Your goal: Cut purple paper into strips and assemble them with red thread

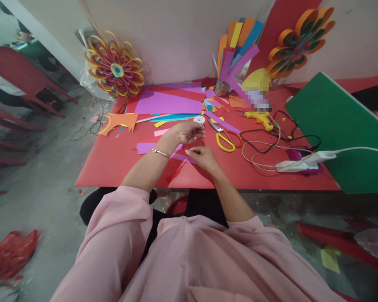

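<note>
My left hand [190, 133], with a silver bracelet at the wrist, is held over the red table with its fingers curled together. What is in its fingertips, if anything, is too small to make out. Just beyond it lies a white disc [199, 120] with a small hole. My right hand [204, 158] is lower and nearer to me, thumb and fingers pinched; its grip is unclear. A purple paper strip [178, 157] runs under that hand. Purple strips [143, 148] lie left of my hands. Scissors [225, 141] with yellow and orange handles rest to the right.
A yellow glue gun [262, 119] and tangled cables lie at right, by a leaning green board [340, 134]. Purple sheets [173, 100] and orange paper [119, 122] lie further back. Paper flowers [116, 69] and a cup of paper strips [222, 89] stand along the wall.
</note>
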Tool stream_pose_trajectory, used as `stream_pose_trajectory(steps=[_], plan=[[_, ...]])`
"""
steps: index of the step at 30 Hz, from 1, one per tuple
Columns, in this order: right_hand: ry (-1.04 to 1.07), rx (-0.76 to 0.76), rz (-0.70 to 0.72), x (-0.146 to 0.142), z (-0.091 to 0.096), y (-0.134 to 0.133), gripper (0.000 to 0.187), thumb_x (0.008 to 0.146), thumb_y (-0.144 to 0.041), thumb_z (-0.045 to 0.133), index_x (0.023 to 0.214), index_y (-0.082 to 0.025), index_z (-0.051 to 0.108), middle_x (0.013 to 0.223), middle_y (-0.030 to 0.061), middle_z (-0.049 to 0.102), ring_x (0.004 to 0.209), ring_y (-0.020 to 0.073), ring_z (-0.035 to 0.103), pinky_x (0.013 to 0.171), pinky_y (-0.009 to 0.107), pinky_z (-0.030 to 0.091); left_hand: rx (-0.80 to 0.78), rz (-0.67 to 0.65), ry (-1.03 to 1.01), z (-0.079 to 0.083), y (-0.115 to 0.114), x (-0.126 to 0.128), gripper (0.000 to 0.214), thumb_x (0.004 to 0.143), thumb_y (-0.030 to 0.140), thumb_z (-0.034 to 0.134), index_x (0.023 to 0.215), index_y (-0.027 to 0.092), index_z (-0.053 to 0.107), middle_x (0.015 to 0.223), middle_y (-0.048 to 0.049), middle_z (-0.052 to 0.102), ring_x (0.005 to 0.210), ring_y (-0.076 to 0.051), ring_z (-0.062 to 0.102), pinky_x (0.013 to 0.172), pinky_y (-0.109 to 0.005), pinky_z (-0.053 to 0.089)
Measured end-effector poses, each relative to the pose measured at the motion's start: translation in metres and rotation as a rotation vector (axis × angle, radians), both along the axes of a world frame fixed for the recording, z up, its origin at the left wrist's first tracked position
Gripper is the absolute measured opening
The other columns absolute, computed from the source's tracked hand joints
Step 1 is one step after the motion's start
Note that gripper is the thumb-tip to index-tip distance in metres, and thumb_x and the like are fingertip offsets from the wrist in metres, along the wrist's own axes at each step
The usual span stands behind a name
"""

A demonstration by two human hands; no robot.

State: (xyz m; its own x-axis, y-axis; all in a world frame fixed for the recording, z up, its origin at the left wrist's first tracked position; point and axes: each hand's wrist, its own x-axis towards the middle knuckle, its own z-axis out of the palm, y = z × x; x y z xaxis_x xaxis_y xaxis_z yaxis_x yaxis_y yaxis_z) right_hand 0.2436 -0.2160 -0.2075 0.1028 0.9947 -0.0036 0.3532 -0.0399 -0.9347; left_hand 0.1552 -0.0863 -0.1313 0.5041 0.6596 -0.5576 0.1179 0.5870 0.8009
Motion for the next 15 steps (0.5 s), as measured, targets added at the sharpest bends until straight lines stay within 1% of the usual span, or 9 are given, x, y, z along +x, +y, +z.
stream_pose_trajectory(steps=[1,3,5,7,9,11,13,14,15], plan=[[0.026,0.035,0.0,-0.001,-0.002,-0.003,0.033,0.09,-0.052,0.069,0.076,-0.025,0.08,0.073,0.0007,0.072,0.075,0.0204,0.066,0.07,0.032,0.045,0.011,0.007,0.014,0.0,0.002,-0.001,0.009,0.087,0.018,0.077,0.084,0.015,0.069,0.064,-0.004,0.067,0.064,-0.017,0.069,0.05,-0.022,0.046],[0.039,0.108,-0.042,-0.001,-0.004,-0.007,0.028,0.089,-0.049,0.072,0.077,-0.025,0.081,0.089,0.0045,0.076,0.092,0.0243,0.071,0.083,0.035,0.051,0.026,0.044,0.052,-0.001,0.005,-0.003,0.008,0.087,0.017,0.077,0.086,0.015,0.069,0.064,-0.0036,0.067,0.065,-0.018,0.071,0.051,-0.022,0.047],[0.025,0.151,-0.1,-0.002,-0.005,-0.007,0.021,0.086,-0.044,0.075,0.079,-0.026,0.083,0.11,0.0094,0.077,0.116,0.0288,0.069,0.096,0.04,0.051,0.022,0.083,0.068,-0.001,0.006,-0.003,0.007,0.087,0.016,0.077,0.088,0.014,0.07,0.065,-0.004,0.067,0.067,-0.018,0.071,0.053,-0.022,0.049],[0.034,0.149,-0.088,-0.003,-0.002,-0.002,0.015,0.085,-0.039,0.076,0.086,-0.026,0.085,0.12,0.0107,0.077,0.128,0.0307,0.065,0.101,0.042,0.05,-0.008,0.089,0.049,-0.001,0.004,-0.001,0.005,0.088,0.016,0.075,0.09,0.014,0.07,0.066,-0.0053,0.069,0.068,-0.019,0.072,0.054,-0.023,0.051],[0.094,0.116,-0.025,-0.006,0.003,0.005,0.017,0.086,-0.037,0.075,0.091,-0.026,0.086,0.114,0.0088,0.079,0.119,0.0295,0.069,0.098,0.04,0.052,-0.045,0.068,0.021,0.001,0.002,0.001,0.004,0.09,0.015,0.073,0.092,0.013,0.07,0.068,-0.0063,0.069,0.068,-0.018,0.071,0.055,-0.023,0.051],[0.162,0.062,0.04,-0.009,0.011,0.007,0.02,0.087,-0.038,0.074,0.093,-0.024,0.086,0.099,0.006,0.081,0.1,0.0264,0.073,0.09,0.039,0.054,-0.055,0.055,0.008,0.004,0.001,0.003,0.003,0.092,0.016,0.071,0.094,0.013,0.069,0.067,-0.0055,0.069,0.066,-0.017,0.071,0.055,-0.022,0.051],[0.201,0.036,0.076,-0.01,0.02,0.001,0.023,0.088,-0.041,0.072,0.091,-0.022,0.085,0.088,0.0041,0.08,0.088,0.0243,0.072,0.087,0.038,0.054,-0.044,0.048,0.039,0.005,0.001,0.003,0.005,0.096,0.017,0.067,0.092,0.014,0.068,0.067,-0.0041,0.068,0.064,-0.014,0.07,0.052,-0.019,0.047],[0.211,0.047,0.084,-0.009,0.025,-0.006,0.025,0.088,-0.043,0.072,0.089,-0.022,0.085,0.085,0.0039,0.08,0.088,0.0241,0.071,0.088,0.039,0.053,-0.031,0.043,0.067,0.005,0.003,0.001,0.009,0.098,0.019,0.065,0.09,0.014,0.068,0.067,-0.0036,0.069,0.063,-0.013,0.069,0.049,-0.018,0.044],[0.24,0.07,0.096,-0.008,0.029,-0.015,0.026,0.089,-0.044,0.071,0.09,-0.022,0.084,0.089,0.0042,0.081,0.091,0.0242,0.072,0.091,0.039,0.053,-0.018,0.04,0.097,0.004,0.004,-0.001,0.013,0.099,0.02,0.063,0.088,0.015,0.067,0.068,-0.0032,0.069,0.063,-0.013,0.07,0.048,-0.018,0.041]])
